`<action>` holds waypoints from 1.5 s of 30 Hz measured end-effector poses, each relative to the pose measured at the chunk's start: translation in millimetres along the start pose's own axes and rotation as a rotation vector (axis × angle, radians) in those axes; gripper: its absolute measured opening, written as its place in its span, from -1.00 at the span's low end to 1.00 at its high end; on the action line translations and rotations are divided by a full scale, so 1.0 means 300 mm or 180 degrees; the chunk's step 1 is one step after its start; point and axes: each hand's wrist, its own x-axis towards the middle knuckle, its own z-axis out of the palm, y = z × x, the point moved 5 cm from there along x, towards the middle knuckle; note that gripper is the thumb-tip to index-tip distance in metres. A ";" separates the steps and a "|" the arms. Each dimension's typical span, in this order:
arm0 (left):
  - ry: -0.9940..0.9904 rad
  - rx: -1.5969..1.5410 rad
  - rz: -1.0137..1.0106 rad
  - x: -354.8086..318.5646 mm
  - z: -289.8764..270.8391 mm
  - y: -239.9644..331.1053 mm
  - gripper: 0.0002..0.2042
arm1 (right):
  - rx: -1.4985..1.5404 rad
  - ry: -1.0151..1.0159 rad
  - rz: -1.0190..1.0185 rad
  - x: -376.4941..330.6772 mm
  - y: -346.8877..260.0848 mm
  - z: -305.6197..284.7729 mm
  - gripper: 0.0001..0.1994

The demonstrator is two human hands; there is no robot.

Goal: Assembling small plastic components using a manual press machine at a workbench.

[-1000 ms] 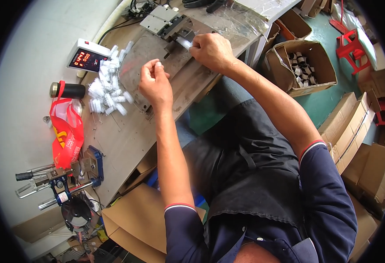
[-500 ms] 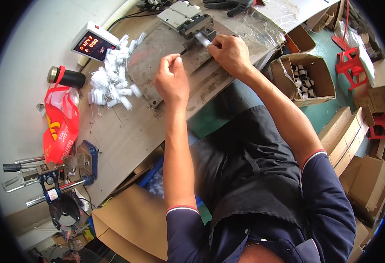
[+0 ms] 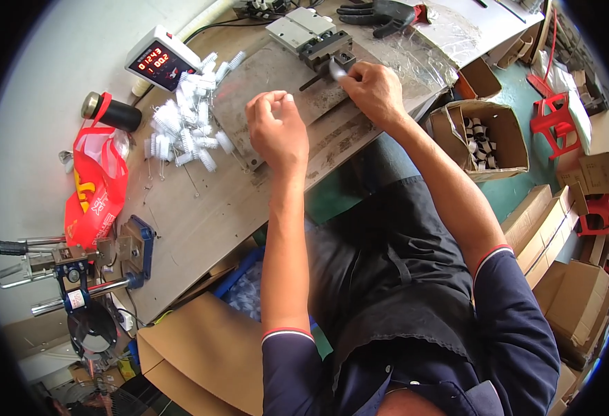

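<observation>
My right hand (image 3: 376,91) is closed at the metal clamp fixture (image 3: 325,50). In its fingertips is a small white bristle brush (image 3: 336,69), smeared by motion. A thin dark rod (image 3: 310,84) sticks out of the fixture toward my left hand (image 3: 279,132). That hand hovers over the metal plate (image 3: 249,76), thumb and fingers curled together; whatever they may pinch is hidden. Left of it lies a loose pile of white brushes (image 3: 186,118) with thin wire stems.
A digital counter box (image 3: 162,59) stands behind the pile. At left are a black flask (image 3: 116,113), a red bag (image 3: 96,187) and a metal toggle press (image 3: 75,274). A black glove (image 3: 381,15) lies at the back. Right of the table, a carton (image 3: 450,135) holds black-and-white pieces.
My view has shifted slightly, and the bench appears lower and to the right. The right hand stays by the fixture with the brush; my left fingers have loosened slightly. The counter's display has changed.
</observation>
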 end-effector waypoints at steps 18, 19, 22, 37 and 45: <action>-0.0497 0.0780 0.0733 0.039 0.119 0.099 -0.81 | 0.0616 0.0354 0.0275 -0.013 0.004 -0.019 -0.74; -0.0800 0.0981 0.0485 0.042 0.141 0.101 -0.80 | 0.0617 0.0377 0.0303 -0.015 0.008 -0.019 -0.74; -0.0968 0.0966 0.0735 0.044 0.167 0.094 -0.83 | 0.0594 0.0479 0.0216 -0.011 0.017 -0.013 -0.75; -0.0783 0.1111 0.0972 -0.110 -0.040 0.091 -0.87 | 0.1175 0.0716 0.0388 -0.002 0.066 -0.036 -0.72; -0.0980 0.0600 0.0096 -0.280 -0.134 0.168 -0.89 | 0.2211 0.0672 0.0240 -0.343 0.014 -0.073 -0.72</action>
